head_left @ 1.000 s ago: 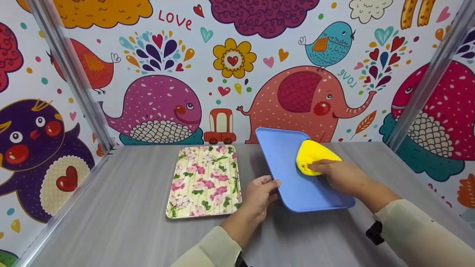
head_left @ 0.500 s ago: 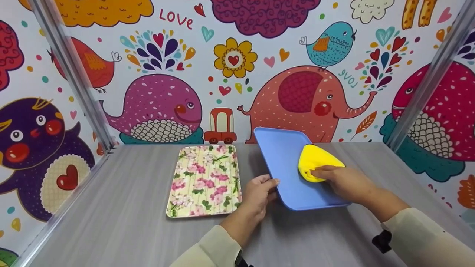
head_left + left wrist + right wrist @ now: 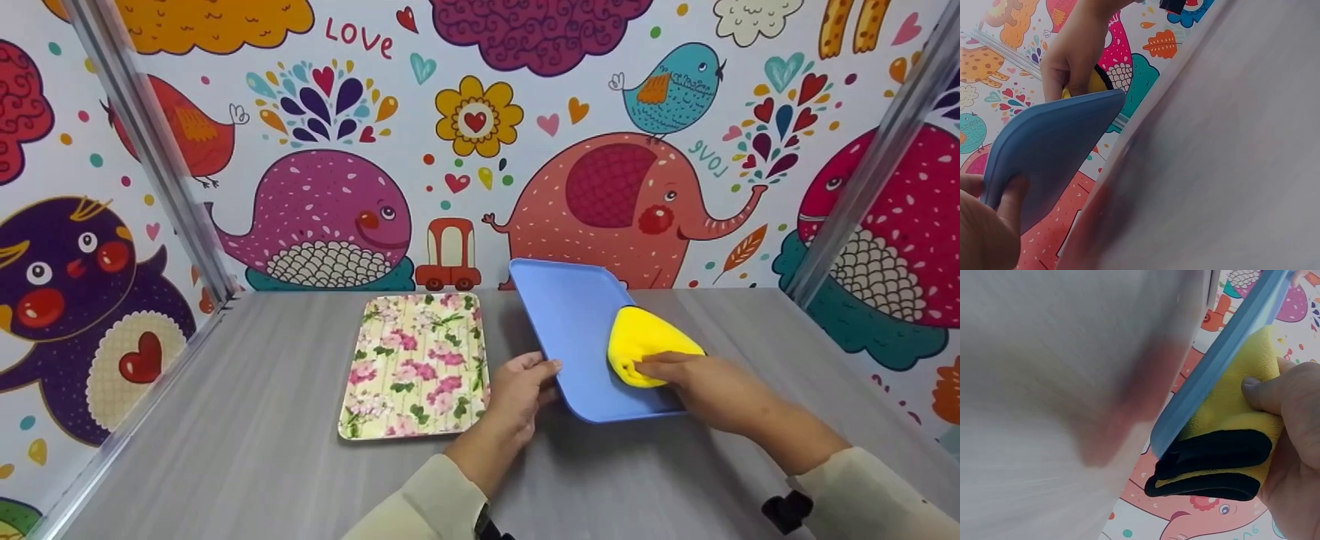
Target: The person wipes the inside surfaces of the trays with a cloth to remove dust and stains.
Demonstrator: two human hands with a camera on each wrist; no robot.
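Observation:
A light blue tray [image 3: 570, 330] is held tilted above the table, its inner face turned up. My left hand [image 3: 517, 394] grips its near left edge, thumb on one side and fingers on the other; the left wrist view shows the underside of the tray [image 3: 1050, 152]. A folded yellow cloth [image 3: 641, 341] lies against the tray's inner face, towards its right side. My right hand [image 3: 720, 390] holds this cloth. In the right wrist view the cloth [image 3: 1235, 399] shows black edging, with the thumb pressed on it.
A flower-patterned tray [image 3: 416, 367] lies flat on the grey table [image 3: 247, 420], left of the blue tray. Printed cartoon walls [image 3: 465, 180] stand behind and at both sides, with metal posts [image 3: 161, 165] at the corners.
My right hand has slid the yellow cloth down and slightly right along the blue tray. My left hand keeps its grip, and the tray's far end has shifted slightly left.

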